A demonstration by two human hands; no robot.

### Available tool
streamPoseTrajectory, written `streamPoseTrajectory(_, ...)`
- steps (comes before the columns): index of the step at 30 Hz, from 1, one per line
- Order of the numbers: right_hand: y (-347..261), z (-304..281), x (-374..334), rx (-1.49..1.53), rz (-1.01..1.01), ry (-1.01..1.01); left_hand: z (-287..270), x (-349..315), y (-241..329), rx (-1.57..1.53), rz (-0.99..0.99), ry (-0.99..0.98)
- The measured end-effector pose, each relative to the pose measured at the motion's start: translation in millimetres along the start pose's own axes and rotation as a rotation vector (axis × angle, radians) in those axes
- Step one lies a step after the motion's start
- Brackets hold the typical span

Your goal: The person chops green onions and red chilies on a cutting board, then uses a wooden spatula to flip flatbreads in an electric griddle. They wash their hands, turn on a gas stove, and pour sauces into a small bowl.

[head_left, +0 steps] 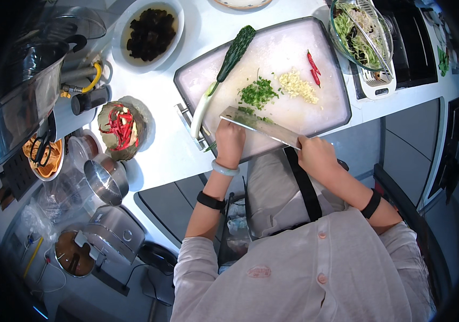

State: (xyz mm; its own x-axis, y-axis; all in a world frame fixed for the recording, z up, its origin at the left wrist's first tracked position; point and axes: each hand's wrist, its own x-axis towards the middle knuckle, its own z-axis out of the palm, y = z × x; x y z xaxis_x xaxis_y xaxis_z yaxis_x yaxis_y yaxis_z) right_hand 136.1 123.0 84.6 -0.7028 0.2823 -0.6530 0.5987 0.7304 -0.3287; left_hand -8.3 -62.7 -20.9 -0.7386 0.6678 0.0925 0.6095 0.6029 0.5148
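My right hand (318, 156) is wrapped round the handle of a cleaver (261, 126), whose broad blade slants up and left over the near part of the cutting board (315, 115). My left hand (230, 140) is curled in against the far end of the blade; what its fingers hold is hidden. Beyond the blade lies a heap of chopped green herbs (259, 93), with some bits against the steel. Right of it are minced garlic (298, 87) and red chilies (314, 70). At the board's left edge lie a dark green cucumber (236, 52) and a white scallion stalk (202, 110).
A white bowl (175, 45) of soaking black fungus stands back left. Nearer is a bowl of cut red chilies (119, 129). A glass bowl of shredded vegetables (361, 37) sits on a white basket (378, 90) back right. A steel pot (106, 180) stands at the left.
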Motion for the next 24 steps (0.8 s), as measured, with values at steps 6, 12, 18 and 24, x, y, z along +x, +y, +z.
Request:
streamPoseTrajectory(6,-13.7,3.7,45.4,0.085,-0.049,0.03,-11.2,7.2,16.0,-0.053,0.034,0.05)
streamPoseTrajectory(12,-3.7,-2.6,14.0,0.09,-0.095,0.023,-9.0,1.9,13.4,-0.09,0.017,0.126)
streamPoseTrajectory(18,3.3,4.6,6.9,-0.006,-0.007,-0.015,-4.6,-0.5,3.2,-0.022,0.032,0.056)
streamPoseTrajectory(24,-5.8,6.2,41.3,0.092,-0.021,0.013,-16.2,-4.0,18.1,-0.077,0.078,0.007)
